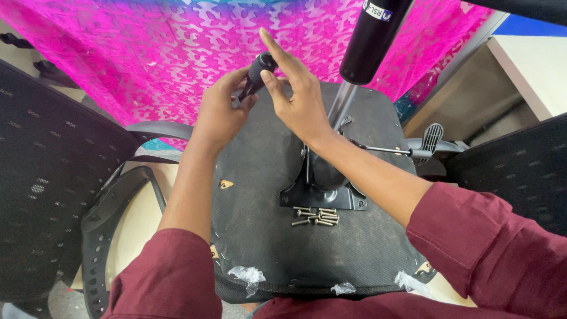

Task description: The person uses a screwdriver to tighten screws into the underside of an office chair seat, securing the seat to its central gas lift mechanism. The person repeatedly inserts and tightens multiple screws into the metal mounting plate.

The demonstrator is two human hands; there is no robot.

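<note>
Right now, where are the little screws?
The screws lie in a loose pile on the upturned seat, low in the head view, just below the black bracket.

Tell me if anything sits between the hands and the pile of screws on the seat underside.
Nothing visible does. Both hands, left hand and right hand, hold a black-handled tool; bare seat underside separates them from the screws.

The left hand (220, 112) is covering the black tool's (258, 72) tip, and the top edge is cutting off the black cylinder (373, 38).
</note>
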